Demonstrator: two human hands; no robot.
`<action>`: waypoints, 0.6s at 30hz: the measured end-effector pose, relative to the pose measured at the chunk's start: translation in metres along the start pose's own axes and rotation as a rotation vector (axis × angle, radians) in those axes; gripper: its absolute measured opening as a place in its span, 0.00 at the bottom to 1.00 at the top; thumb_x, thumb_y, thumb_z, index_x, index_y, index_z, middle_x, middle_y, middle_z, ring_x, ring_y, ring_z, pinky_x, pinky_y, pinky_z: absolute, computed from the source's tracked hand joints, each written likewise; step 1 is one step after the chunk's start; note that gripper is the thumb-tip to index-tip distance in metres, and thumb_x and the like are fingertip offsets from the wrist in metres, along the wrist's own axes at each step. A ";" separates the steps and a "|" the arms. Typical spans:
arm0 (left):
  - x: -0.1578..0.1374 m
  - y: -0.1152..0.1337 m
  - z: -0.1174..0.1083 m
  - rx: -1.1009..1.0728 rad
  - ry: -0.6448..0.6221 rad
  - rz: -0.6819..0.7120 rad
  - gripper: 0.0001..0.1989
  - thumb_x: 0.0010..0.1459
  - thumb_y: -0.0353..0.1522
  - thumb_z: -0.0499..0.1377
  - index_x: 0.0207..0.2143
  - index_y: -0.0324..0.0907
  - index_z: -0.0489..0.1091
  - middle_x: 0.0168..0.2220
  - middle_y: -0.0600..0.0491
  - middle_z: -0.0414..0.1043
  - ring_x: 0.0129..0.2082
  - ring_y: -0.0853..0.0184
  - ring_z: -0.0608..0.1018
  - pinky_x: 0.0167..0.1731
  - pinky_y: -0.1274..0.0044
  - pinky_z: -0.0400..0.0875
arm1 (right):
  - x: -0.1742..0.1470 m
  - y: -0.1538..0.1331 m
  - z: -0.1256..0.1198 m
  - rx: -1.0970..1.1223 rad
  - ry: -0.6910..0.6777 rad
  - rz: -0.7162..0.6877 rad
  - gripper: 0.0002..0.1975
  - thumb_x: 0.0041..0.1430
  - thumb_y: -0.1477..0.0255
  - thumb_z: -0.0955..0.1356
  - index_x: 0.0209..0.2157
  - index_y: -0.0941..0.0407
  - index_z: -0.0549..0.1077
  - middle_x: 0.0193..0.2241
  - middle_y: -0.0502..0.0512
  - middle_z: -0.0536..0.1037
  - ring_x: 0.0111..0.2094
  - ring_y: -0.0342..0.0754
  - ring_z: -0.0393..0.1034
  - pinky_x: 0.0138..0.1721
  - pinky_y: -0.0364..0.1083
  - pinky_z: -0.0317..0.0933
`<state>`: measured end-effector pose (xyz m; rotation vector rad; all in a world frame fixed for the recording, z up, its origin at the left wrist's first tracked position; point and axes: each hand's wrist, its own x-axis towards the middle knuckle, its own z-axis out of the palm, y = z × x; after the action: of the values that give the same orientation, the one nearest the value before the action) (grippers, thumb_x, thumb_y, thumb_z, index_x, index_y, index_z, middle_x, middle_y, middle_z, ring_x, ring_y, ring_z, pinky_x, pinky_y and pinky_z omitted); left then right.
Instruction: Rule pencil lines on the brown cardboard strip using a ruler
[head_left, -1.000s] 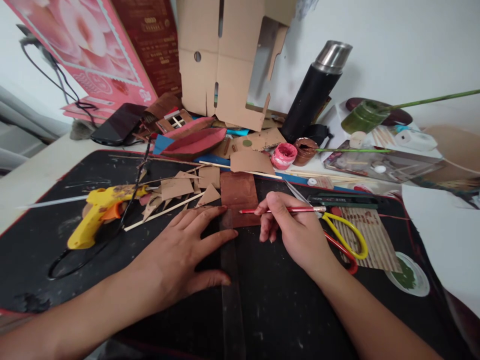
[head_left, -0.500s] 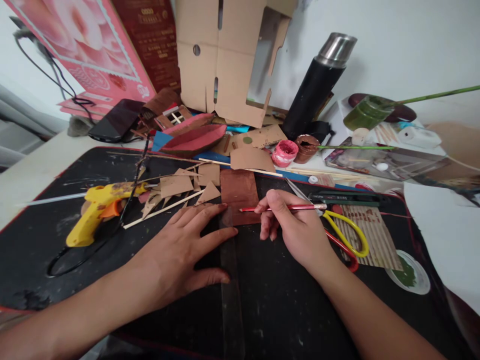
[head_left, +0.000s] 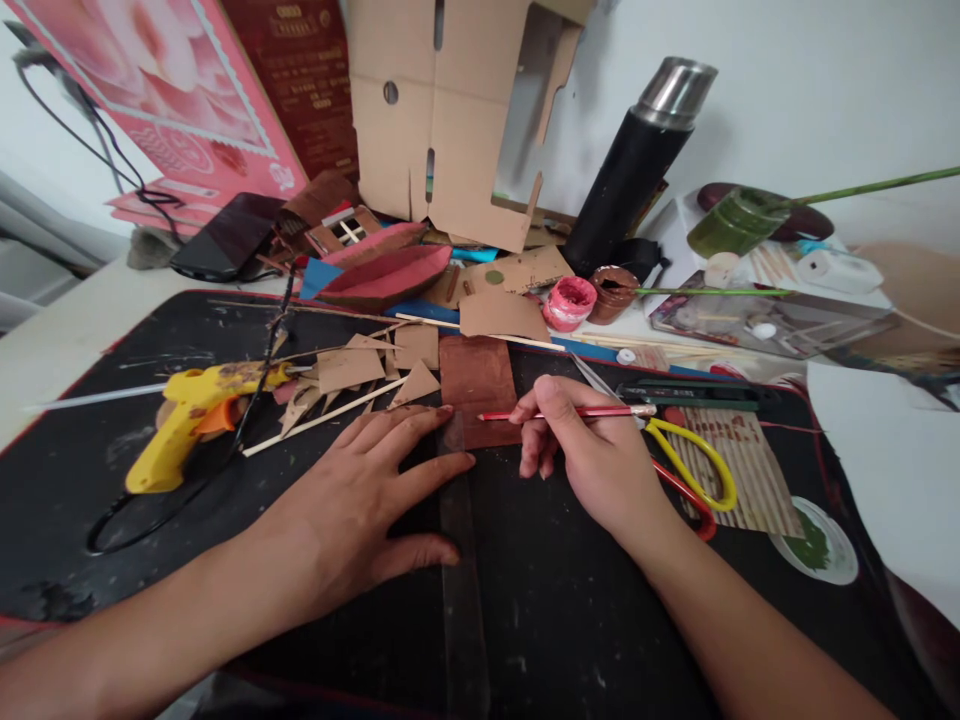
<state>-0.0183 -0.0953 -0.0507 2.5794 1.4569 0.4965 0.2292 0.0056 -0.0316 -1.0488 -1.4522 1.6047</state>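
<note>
My left hand (head_left: 375, 490) lies spread, its fingertips pressing a clear ruler (head_left: 463, 620) flat near the left edge of a brown painted cardboard piece (head_left: 478, 370). The ruler runs from that piece down toward the mat's near edge. Between the fingers of my right hand (head_left: 585, 440) is a red pencil (head_left: 559, 413). The pencil lies almost level, its point over the lower part of the brown piece, close to the ruler. Whether the point touches the surface, I cannot tell. Scissors (head_left: 697, 460) with yellow and red handles rest beside and partly behind my right hand.
A yellow glue gun (head_left: 184, 415) and cardboard scraps (head_left: 349, 368) lie left on the black mat (head_left: 585, 640). Behind are paint jars (head_left: 570, 303), a black flask (head_left: 630, 170) and pink-lined boat shapes (head_left: 390, 275). At right sit a green cutter (head_left: 690, 395), corrugated cardboard (head_left: 739, 470) and a paint lid (head_left: 832, 550).
The camera view has shifted very slightly. Both hands, the ruler and the pencil hold practically the same places on the brown piece.
</note>
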 end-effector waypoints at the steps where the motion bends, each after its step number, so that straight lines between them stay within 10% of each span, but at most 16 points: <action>1: 0.000 0.000 0.000 -0.004 -0.001 -0.002 0.34 0.66 0.55 0.68 0.69 0.53 0.73 0.72 0.39 0.66 0.68 0.40 0.72 0.65 0.46 0.73 | 0.000 0.000 0.000 -0.002 0.001 0.002 0.28 0.69 0.43 0.72 0.32 0.55 0.79 0.19 0.47 0.76 0.18 0.43 0.75 0.19 0.40 0.60; 18: 0.003 0.000 -0.003 0.031 0.008 0.030 0.33 0.68 0.56 0.66 0.68 0.50 0.72 0.68 0.37 0.69 0.66 0.40 0.74 0.60 0.45 0.77 | -0.001 -0.001 0.002 0.002 0.001 -0.007 0.28 0.70 0.44 0.72 0.32 0.55 0.79 0.19 0.47 0.76 0.18 0.43 0.75 0.19 0.40 0.60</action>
<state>-0.0174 -0.0929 -0.0476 2.6291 1.4420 0.4932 0.2280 0.0041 -0.0308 -1.0423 -1.4516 1.6006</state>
